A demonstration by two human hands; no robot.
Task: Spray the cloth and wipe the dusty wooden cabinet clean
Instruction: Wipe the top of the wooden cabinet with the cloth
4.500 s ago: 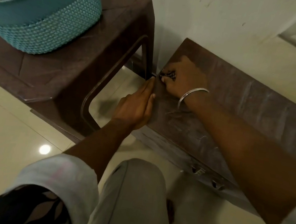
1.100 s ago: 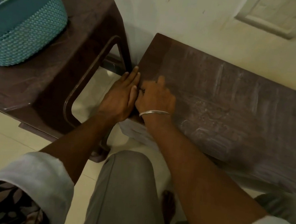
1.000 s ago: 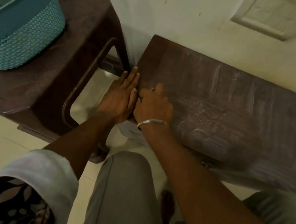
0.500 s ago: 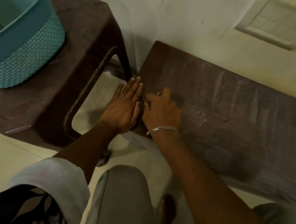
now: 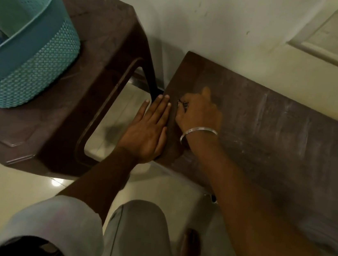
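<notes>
1. Pale wall (image 5: 220, 27) backs the low wooden cabinet (image 5: 271, 130), whose top carries grey dust streaks across most of its width.
2. Only the left end looks darker and cleaner, so the wiping seems barely begun. No spray bottle is in view.
3. The left hand (image 5: 148, 133) lies flat with its fingers straight against the cabinet's left edge.
4. The right hand (image 5: 200, 114) rests on top just beside it, its fingers curled on a dark scrap, probably the cloth (image 5: 183, 104).

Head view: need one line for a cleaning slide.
Right hand pinches a dark wad on the dusty cabinet; left hand flat at its edge.
</notes>
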